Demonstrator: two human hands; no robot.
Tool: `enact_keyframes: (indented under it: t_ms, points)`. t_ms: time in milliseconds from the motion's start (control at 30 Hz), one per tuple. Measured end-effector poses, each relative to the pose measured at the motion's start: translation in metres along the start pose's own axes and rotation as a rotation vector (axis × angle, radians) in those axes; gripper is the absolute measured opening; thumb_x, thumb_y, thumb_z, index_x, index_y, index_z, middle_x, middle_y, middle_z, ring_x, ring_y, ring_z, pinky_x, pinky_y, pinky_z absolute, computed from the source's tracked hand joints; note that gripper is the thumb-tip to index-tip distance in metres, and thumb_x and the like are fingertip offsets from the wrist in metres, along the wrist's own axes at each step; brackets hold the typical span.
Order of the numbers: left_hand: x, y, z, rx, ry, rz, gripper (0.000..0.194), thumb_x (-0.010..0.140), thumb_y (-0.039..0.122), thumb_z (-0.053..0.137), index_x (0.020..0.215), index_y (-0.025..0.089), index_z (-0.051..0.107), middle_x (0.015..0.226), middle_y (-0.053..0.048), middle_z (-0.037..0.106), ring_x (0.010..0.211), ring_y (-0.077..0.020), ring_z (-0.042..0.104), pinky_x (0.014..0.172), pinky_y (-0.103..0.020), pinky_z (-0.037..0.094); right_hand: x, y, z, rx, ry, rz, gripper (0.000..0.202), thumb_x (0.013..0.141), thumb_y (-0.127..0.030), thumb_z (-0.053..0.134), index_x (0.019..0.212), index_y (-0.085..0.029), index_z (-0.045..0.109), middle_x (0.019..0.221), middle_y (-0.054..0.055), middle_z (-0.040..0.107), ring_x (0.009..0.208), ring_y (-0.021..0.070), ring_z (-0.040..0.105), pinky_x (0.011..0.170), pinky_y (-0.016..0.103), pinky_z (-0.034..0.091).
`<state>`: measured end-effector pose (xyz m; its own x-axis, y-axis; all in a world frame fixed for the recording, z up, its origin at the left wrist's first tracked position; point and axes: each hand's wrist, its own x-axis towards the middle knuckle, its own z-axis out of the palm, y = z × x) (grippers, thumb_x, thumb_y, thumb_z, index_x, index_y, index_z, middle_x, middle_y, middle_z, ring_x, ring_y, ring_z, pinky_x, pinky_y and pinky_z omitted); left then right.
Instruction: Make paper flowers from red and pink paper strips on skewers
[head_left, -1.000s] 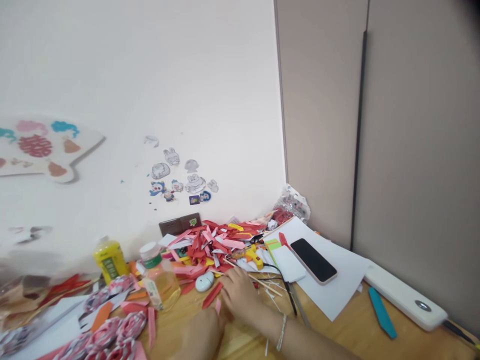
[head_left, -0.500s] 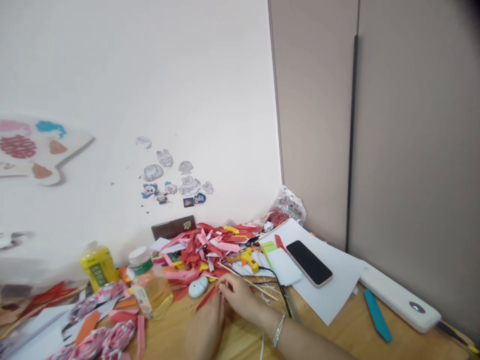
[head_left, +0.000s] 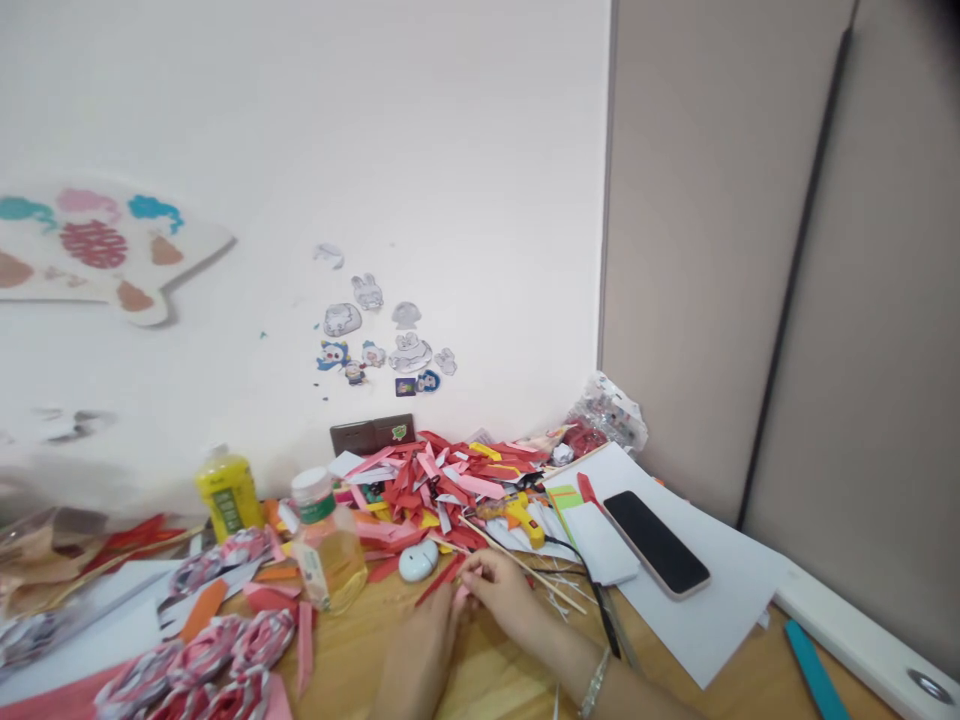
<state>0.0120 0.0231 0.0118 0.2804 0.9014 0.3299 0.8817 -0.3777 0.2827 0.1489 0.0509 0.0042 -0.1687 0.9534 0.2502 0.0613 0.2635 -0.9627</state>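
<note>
My left hand [head_left: 421, 645] and my right hand [head_left: 501, 597] meet low over the wooden table, their fingertips pinched close together. Between them is a narrow red paper strip [head_left: 439, 581], its free end slanting out beyond my left hand. A small pink bit shows at the fingertips; whether it is paper I cannot make out. My left fingers are partly hidden behind the hand. Just beyond the strip lies a pale blue rounded case [head_left: 418, 561]. Past my right hand, a thin wooden stick [head_left: 551, 580] lies aslant on the table.
A heap of folded red and pink paper strips [head_left: 431, 480] lies against the wall. At left stand a jar of yellowish liquid [head_left: 337, 555] and a yellow bottle [head_left: 229, 495], near braided paper pieces [head_left: 206, 650]. A yellow glue gun [head_left: 523, 517], phone [head_left: 656, 543] and white sheet [head_left: 705, 620] lie right.
The camera view has turned left, so everything sits further right in the picture. Both hands stay together at the red paper strip, with only a slight shift of the fingers.
</note>
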Motion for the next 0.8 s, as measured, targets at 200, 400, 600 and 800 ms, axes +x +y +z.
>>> enact_keyframes:
  t_ms: [200,400,600,800]
  points:
    - [0.002,-0.006,0.01,-0.524,0.025,-0.057,0.037,0.088,0.045,0.038,0.071,0.02,0.058,0.069,-0.004,0.066,0.065,-0.019,0.06,0.061,-0.027,0.046,-0.003,0.0,-0.007,-0.016,-0.005,0.004,0.011,0.075,-0.025,0.056,0.08,-0.017,0.061,0.069,-0.001,0.056,0.061,0.0133,0.053,0.058,0.023,0.041]
    - [0.008,-0.007,0.015,-0.865,0.062,-0.231,0.045,0.071,0.059,0.057,0.052,0.021,0.046,0.045,0.004,0.048,0.045,-0.0133,0.043,0.046,-0.023,0.031,-0.002,-0.001,-0.017,-0.09,-0.047,-0.049,0.012,0.079,-0.028,0.056,0.077,-0.017,0.062,0.062,-0.002,0.053,0.056,0.0125,0.049,0.054,0.023,0.037]
    - [0.011,-0.013,0.013,-1.225,0.021,-0.412,0.051,0.057,0.068,0.065,0.056,0.02,0.048,0.032,0.008,0.042,0.029,-0.0068,0.03,0.035,-0.019,0.02,0.0,-0.003,-0.019,-0.025,-0.065,-0.032,0.022,0.079,-0.038,0.059,0.08,-0.016,0.06,0.06,-0.003,0.054,0.05,0.0106,0.048,0.051,0.023,0.036]
    - [0.011,-0.015,0.001,-1.507,0.045,-0.459,0.052,0.057,0.065,0.068,0.058,0.018,0.048,0.043,0.008,0.047,0.034,-0.0033,0.031,0.037,-0.017,0.022,-0.007,-0.015,-0.009,0.088,-0.178,0.085,0.035,0.076,-0.048,0.062,0.083,-0.013,0.061,0.061,-0.001,0.058,0.047,0.0087,0.048,0.047,0.02,0.035]
